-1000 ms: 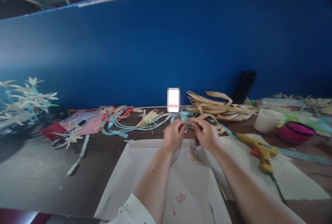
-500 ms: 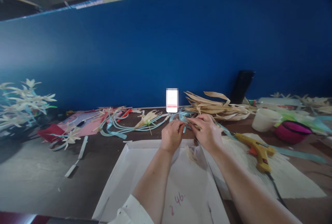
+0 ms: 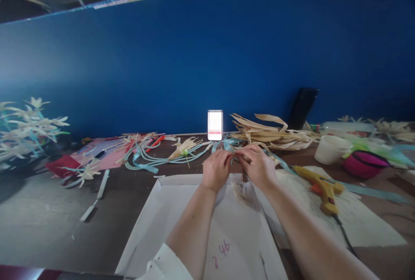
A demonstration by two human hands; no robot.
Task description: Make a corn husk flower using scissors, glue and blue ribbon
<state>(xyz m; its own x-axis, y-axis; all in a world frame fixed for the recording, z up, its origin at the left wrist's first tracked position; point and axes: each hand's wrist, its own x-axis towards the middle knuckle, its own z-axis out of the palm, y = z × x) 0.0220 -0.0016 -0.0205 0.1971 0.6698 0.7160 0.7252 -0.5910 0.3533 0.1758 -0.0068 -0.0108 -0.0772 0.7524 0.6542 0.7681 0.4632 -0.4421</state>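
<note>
My left hand (image 3: 215, 170) and my right hand (image 3: 261, 167) meet over the far edge of a shallow white box (image 3: 184, 228). Both are closed in a pinch, fingertips almost touching. Whatever lies between them is too small and covered to name. Just beyond the fingers is light blue ribbon (image 3: 229, 142), and behind my right hand spreads a bunch of dry tan husks (image 3: 275, 136). Pale fibrous wisps (image 3: 240, 193) lie inside the box below my hands. To the left rests a husk flower (image 3: 186, 148) with a green centre, on looped pale blue cords (image 3: 158, 159).
A yellow glue gun (image 3: 324, 189) lies on papers (image 3: 366, 224) at right, its cord trailing forward. Behind it stand a white cup (image 3: 332, 149) and a magenta container (image 3: 365, 165). A lit phone (image 3: 215, 125) leans at the blue wall. Pale flowers (image 3: 35, 124) stand far left.
My fingertips have come closer together, and the pale bit seen between them earlier is now mostly covered. The things on the table stay where they were.
</note>
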